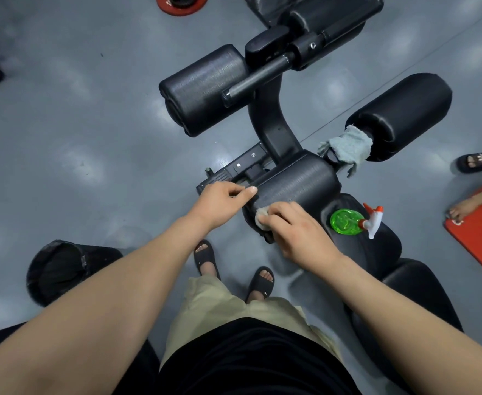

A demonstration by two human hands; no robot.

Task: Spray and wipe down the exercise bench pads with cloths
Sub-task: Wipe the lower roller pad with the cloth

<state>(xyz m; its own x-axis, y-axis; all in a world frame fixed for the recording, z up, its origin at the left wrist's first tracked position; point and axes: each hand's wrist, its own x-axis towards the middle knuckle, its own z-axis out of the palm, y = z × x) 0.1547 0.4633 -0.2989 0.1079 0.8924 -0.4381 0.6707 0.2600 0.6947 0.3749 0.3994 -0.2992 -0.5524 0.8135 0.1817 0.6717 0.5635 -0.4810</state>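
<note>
- Grey floor (63,138) spreads under everything.
- Black exercise bench (268,121) stands on it, its seat pad (376,252) at lower right.
- Near roller pad (297,181) lies crosswise just ahead of the person.
- Right hand (297,232) curls round a pale cloth (262,218), pressing it to that pad's near end.
- Left hand (220,203) has curled fingers, thumb tip touching the pad's left end; whether it grasps anything is unclear.
- Grey cloth (348,146) hangs beside the far right roller pad (399,115).
- Green spray bottle (348,222) lies on the seat pad.
</note>
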